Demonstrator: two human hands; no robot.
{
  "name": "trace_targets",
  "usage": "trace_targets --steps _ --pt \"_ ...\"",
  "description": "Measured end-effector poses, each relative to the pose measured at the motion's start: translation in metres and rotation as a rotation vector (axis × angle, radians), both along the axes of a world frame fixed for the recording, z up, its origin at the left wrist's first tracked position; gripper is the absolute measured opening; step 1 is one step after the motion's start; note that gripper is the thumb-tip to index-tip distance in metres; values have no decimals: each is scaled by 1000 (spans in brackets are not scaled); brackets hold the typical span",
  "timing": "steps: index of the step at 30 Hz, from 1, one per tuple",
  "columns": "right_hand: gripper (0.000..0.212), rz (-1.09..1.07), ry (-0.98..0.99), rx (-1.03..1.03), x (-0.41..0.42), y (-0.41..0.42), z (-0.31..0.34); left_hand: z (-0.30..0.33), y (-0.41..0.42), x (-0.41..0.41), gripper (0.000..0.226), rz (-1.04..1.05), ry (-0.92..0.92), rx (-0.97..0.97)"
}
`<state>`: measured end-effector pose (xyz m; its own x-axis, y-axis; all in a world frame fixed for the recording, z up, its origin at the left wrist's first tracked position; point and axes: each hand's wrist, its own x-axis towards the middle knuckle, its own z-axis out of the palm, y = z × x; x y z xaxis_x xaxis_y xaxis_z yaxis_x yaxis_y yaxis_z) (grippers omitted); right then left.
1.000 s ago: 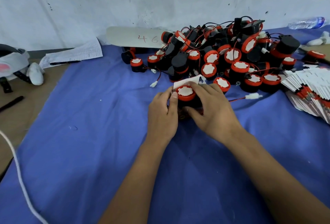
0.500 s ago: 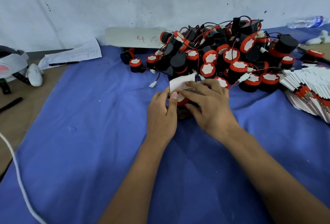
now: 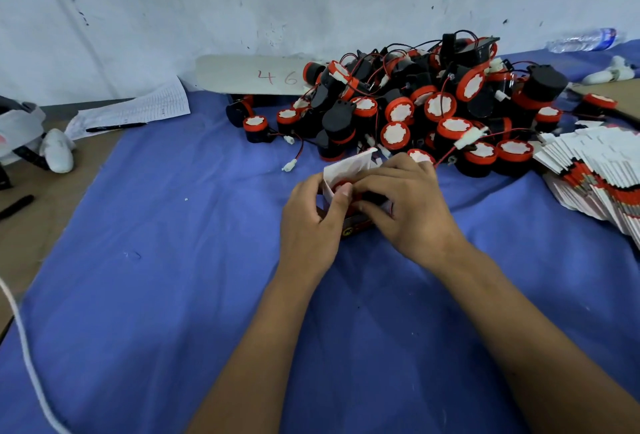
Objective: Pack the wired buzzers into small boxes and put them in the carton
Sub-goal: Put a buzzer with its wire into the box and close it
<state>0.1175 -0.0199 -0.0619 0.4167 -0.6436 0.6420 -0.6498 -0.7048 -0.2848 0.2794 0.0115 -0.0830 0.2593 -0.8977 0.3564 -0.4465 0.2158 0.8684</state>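
Note:
A small box (image 3: 349,165) with a white flap raised stands on the blue cloth at the centre. Inside it a red-rimmed buzzer (image 3: 341,187) shows only in part. My left hand (image 3: 311,222) grips the box's left side, thumb at its open top. My right hand (image 3: 408,205) curls round the right side, its fingers over the opening. Just behind lies a big heap of black and red wired buzzers (image 3: 433,108). No carton for the packed boxes can be made out.
A fanned stack of flat unfolded boxes (image 3: 599,170) lies at the right. A card marked 46 (image 3: 256,75) leans at the wall. A paper sheet with a pen (image 3: 131,111) and a headset (image 3: 20,136) sit at the left. A white cable (image 3: 24,347) crosses the lower left.
The buzzer, plainly in view on top a second ago, has gone down into the box. My right fingers have moved over the opening and the white flap now stands up.

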Motion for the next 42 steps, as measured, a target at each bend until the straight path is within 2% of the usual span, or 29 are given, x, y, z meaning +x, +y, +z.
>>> trace_targets --steps 3,6,8,10,12,14,17,20,22,25,26,30,33,37,42 --pt "31 4 -24 -7 -6 -1 6 0 -1 -2 16 45 6 29" --pt "38 -267 -49 -119 -17 -2 16 -1 -2 -2 19 89 -19 27" --pt "47 -436 -31 -28 -23 -3 17 -2 -1 -2 25 85 -34 9" --pt "55 -500 -55 105 -25 -4 14 -1 0 -3 36 78 -51 -2" --pt "50 -486 -96 188 -28 -5 12 0 0 -5 42 74 -53 -7" --pt "30 -415 -141 240 -30 -6 15 0 0 -5 42 65 -53 -7" --pt "12 -251 -157 122 -29 -3 20 -1 0 -6 32 73 -82 5" --pt "8 -83 -169 -64 -19 4 24 -2 -1 -9 24 93 -110 24" --pt "3 69 -171 -104 -9 8 24 -2 0 -11 26 94 -109 15" --pt "22 179 -118 -110 6 11 18 -1 1 -10 30 67 -97 4" --pt "24 182 -86 -96 9 11 16 -1 1 -9 30 55 -82 11" --pt "8 53 21 0 9 5 16 3 1 -3 35 -5 -7 36" --pt "19 -85 54 62 8 0 22 5 1 2 26 -47 39 34" --pt "37 -165 312 154 15 1 30 8 5 4 35 -107 110 50" --pt "36 -223 369 274 25 -4 45 14 9 5 49 -156 83 58"
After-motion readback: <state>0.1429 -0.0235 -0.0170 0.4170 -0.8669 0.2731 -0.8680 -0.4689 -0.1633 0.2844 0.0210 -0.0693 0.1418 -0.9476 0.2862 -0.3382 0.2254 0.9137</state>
